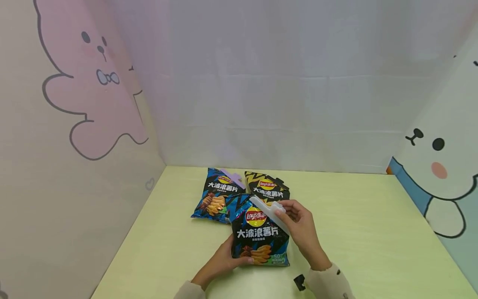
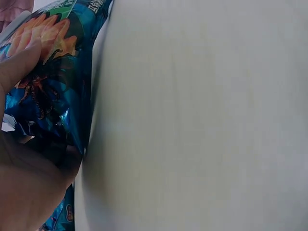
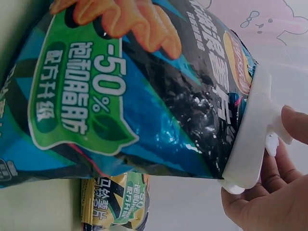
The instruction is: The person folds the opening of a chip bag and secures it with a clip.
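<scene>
A blue-and-black bag of chips [image 1: 244, 224] stands tilted between my hands in the head view. My left hand [image 1: 224, 259] grips its lower left side, the thumb over the printed front; the other fingers are largely hidden behind it. Along the bag's slanting upper right edge lies a white bag clip [image 1: 263, 207]. My right hand [image 1: 304, 228] pinches this clip by its raised handle. In the right wrist view the clip [image 3: 250, 139] spans the bag's end, with the thumb [image 3: 296, 124] on the handle and fingers beneath. The left wrist view shows the bag's lower part [image 2: 72, 101].
Behind the held bag lie another blue chip bag [image 1: 216, 191] with a purple clip [image 1: 232, 177] and a yellow-and-black chip bag [image 1: 267, 193] with a black clip [image 1: 277, 182]. All are on a pale yellow table [image 1: 373, 224], with cartoon-printed curtains [image 1: 108, 124] around it.
</scene>
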Motion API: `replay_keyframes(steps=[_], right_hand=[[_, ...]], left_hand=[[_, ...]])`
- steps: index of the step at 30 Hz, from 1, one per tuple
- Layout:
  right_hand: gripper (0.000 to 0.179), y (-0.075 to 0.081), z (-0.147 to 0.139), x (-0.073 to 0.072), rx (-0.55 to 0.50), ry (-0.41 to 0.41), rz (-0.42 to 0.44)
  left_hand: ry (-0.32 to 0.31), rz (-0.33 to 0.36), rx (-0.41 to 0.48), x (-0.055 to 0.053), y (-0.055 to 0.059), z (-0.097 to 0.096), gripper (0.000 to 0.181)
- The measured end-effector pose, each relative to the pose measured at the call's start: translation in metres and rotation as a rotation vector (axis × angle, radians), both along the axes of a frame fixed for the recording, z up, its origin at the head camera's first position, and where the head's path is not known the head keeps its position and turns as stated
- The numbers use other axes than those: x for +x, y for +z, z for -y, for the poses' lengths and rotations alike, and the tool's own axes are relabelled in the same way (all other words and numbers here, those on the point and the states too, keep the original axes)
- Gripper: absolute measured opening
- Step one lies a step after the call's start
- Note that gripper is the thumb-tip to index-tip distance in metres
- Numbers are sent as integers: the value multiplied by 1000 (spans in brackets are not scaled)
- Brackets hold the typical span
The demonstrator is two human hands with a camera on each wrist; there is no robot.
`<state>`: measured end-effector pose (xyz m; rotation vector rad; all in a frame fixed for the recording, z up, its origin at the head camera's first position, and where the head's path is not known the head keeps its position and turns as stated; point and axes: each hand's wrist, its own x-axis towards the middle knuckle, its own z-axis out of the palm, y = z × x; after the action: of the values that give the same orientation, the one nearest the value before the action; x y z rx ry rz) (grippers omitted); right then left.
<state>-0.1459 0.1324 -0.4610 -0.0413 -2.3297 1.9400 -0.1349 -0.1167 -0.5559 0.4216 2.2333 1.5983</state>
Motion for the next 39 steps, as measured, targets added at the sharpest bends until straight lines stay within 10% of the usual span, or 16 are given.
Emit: replay_keyframes(steps=[24, 39], right_hand=[[39, 26, -54, -21, 103, -108, -45], [45, 26, -101, -63, 251, -204, -52]], left_hand=[[-67, -51, 2, -30, 34, -48, 94], [40, 22, -46, -54, 44, -92, 91]])
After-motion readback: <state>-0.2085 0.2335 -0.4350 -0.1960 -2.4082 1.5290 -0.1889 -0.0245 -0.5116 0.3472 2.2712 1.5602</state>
